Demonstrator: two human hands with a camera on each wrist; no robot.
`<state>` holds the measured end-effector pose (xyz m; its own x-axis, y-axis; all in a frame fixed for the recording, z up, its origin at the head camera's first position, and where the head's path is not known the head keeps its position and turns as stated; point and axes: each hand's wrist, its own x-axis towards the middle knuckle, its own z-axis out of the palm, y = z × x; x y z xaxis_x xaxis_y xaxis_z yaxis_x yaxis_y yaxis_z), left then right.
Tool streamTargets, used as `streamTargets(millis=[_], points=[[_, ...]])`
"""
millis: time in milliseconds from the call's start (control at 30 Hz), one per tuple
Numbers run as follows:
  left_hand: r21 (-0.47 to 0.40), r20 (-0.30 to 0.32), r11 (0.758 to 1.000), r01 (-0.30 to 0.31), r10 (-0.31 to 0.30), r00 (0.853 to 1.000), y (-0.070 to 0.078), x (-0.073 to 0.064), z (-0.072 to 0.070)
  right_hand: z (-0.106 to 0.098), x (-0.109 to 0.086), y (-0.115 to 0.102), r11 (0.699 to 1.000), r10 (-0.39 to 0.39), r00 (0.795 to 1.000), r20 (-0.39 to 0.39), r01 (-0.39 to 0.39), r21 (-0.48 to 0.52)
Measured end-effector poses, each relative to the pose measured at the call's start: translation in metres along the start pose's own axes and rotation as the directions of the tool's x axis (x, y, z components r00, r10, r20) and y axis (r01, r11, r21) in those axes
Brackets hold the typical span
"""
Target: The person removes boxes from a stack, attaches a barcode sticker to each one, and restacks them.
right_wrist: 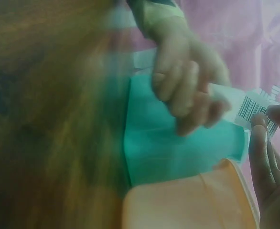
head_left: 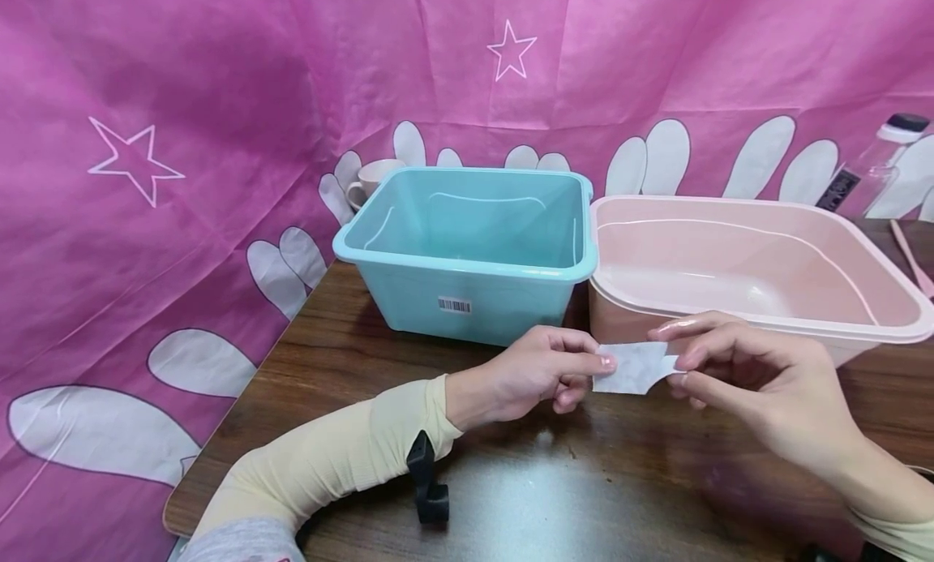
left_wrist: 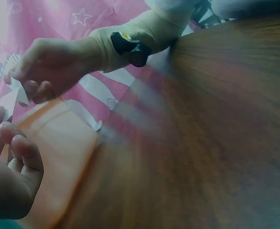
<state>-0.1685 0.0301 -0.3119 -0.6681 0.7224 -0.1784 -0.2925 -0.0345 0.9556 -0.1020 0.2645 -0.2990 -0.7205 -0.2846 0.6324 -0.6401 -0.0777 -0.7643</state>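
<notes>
A small white paper label (head_left: 633, 367) is stretched between both hands above the table. My left hand (head_left: 529, 375) pinches its left end between thumb and forefinger. At the other end, the right hand (head_left: 766, 388) pinches the narrow, torn-looking edge with thumb and fingertips. The right wrist view shows a printed barcode (right_wrist: 251, 109) on the label's other face. Behind the hands stand a teal plastic bin (head_left: 387, 294) and a pale pink plastic basin (head_left: 788, 325), side by side. On the teal bin's front wall is a barcode sticker (head_left: 454, 305).
A white mug (head_left: 379, 169) sits behind the teal bin's left corner. At the back right are a clear bottle (head_left: 871, 165) with a black cap and a pink stick (head_left: 910, 258). The brown wooden table (head_left: 350, 335) meets a pink patterned curtain (head_left: 263, 75).
</notes>
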Motion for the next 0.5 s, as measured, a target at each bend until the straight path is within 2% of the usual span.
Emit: streamTargets(millis=[133, 333, 500], points=[[0.029, -0.036, 0.999, 0.029, -0.028, 0.999, -0.007, 0.003, 0.0, -0.007, 0.003, -0.004, 0.999, -0.025, 1.0, -0.008, 0.025, 0.036], [0.136, -0.079, 0.989, 0.063, -0.053, 0.995, -0.013, 0.005, -0.002, -0.014, 0.002, -0.011, 0.999, 0.0, 1.0, -0.022, 0.001, 0.054], [0.248, -0.11, 0.966, 0.073, -0.046, 0.993, -0.017, 0.007, -0.004, -0.018, 0.001, -0.014, 1.0, 0.026, 0.998, -0.055, -0.027, -0.009]])
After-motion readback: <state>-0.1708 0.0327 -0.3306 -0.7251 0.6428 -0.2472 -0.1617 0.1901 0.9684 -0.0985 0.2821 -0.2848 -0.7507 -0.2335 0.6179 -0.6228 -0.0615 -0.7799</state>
